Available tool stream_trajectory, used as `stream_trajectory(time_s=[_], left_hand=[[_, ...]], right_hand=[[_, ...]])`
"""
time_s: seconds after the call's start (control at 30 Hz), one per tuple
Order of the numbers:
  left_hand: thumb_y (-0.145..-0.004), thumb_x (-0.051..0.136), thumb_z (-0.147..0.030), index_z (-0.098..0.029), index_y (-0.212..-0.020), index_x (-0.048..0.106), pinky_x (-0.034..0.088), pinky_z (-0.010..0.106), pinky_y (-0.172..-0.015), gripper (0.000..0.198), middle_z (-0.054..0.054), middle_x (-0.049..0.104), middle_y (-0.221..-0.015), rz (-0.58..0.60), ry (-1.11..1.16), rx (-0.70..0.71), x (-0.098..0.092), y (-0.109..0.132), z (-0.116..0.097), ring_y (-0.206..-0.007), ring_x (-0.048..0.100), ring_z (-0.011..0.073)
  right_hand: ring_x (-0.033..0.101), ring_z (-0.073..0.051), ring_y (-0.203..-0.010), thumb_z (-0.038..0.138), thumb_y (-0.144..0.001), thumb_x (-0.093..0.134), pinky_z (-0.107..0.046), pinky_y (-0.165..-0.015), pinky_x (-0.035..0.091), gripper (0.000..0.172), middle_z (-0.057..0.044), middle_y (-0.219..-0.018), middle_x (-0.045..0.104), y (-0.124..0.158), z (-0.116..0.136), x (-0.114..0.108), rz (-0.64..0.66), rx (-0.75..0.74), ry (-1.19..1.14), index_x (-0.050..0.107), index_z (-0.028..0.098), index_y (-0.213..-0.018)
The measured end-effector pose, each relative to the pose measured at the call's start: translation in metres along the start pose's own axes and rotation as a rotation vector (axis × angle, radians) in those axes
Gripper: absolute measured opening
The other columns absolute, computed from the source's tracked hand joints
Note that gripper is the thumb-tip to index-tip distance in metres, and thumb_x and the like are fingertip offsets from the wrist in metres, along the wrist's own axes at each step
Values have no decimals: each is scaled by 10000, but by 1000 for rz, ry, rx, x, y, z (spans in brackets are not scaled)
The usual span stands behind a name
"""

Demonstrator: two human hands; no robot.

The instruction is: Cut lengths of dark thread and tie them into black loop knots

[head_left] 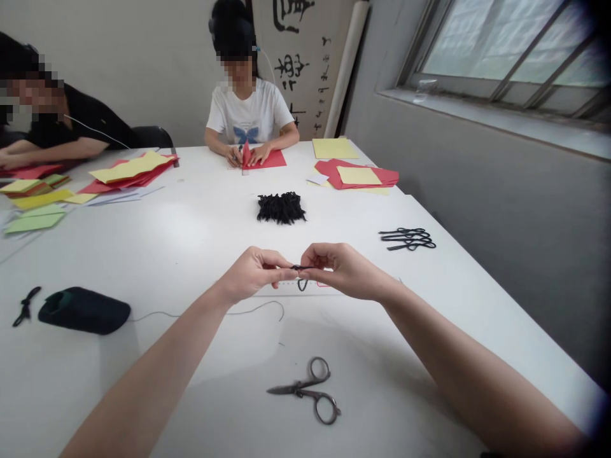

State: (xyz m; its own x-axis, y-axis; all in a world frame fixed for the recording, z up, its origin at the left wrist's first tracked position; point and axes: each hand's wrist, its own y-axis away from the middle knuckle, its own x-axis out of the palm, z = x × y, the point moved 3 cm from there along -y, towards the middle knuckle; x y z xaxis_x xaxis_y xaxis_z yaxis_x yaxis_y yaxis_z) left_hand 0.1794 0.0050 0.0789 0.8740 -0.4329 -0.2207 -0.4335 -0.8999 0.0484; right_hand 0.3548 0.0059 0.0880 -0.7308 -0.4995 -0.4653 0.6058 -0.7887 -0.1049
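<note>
Between my two hands, near the middle of the white table [157, 248], is a small dark cord [302, 284] with a loop hanging down. My left hand [252, 273] pinches its left side between thumb and fingers. The right side is pinched in my right hand [341, 270], whose other fingers are curled. Part of a clear ruler [286, 289] shows on the table behind and below the fingers. Nearer to me lie scissors [305, 389] with their blades to the left. A dark spool [84, 310] at the left trails a thin thread.
Beyond my hands sits a bundle of black cords [281, 208]. Several looped cords [408, 239] lie at the right, one knotted cord [27, 306] at far left. Red and yellow papers [356, 173] are at the back. Two people sit across, one handling red paper [272, 159].
</note>
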Motion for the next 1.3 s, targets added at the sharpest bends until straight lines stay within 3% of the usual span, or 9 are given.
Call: stream_trajectory(time_s=[0.27, 0.5, 0.87, 1.0, 1.17, 1.3], left_hand=[[-656, 762, -304, -169, -685, 741, 410, 231, -505, 139, 19, 632, -564, -120, -38, 8, 0, 2, -2, -530, 534, 108], [-738, 698, -349, -178, -712, 729, 384, 226, -492, 176, 33, 663, -597, -26, -35, -24, 2, 2, 0, -547, 574, 118], [-709, 722, -392, -161, -701, 702, 403, 226, -517, 233, 32, 678, -669, -342, 189, -8, 8, -2, 10, -591, 606, 114], [-710, 721, -394, -153, -703, 700, 405, 218, -519, 242, 28, 662, -663, -378, 227, 1, 13, -1, 12, -589, 574, 99], [-721, 708, -370, -155, -713, 680, 383, 197, -480, 217, 10, 609, -647, -383, 313, 23, 19, 0, 13, -591, 519, 90], [-730, 691, -361, -154, -711, 657, 368, 188, -465, 211, 0, 570, -650, -392, 329, 21, 22, 0, 12, -583, 483, 84]], right_hand=[[484, -93, -599, 383, -817, 612, -240, -562, 404, 236, -3, -669, 573, 1, 2, -4, -37, 31, -15, 586, 157, -757], [487, -100, -606, 362, -804, 624, -233, -531, 404, 216, -34, -700, 628, -1, -1, -6, -224, 15, 6, 660, 152, -768], [427, -72, -508, 400, -807, 607, -210, -430, 337, 256, 2, -627, 549, -2, -7, 3, -250, 92, -76, 621, 149, -758], [423, -73, -515, 388, -806, 607, -211, -435, 322, 246, 8, -621, 542, -4, -7, 5, -241, 108, -86, 609, 149, -749], [496, -101, -621, 353, -813, 598, -245, -558, 404, 217, -22, -715, 620, -5, -2, 6, -262, 75, -24, 620, 150, -739], [475, -97, -577, 339, -835, 566, -260, -562, 411, 200, -10, -704, 615, -4, -2, 8, -278, 82, 68, 616, 167, -746]])
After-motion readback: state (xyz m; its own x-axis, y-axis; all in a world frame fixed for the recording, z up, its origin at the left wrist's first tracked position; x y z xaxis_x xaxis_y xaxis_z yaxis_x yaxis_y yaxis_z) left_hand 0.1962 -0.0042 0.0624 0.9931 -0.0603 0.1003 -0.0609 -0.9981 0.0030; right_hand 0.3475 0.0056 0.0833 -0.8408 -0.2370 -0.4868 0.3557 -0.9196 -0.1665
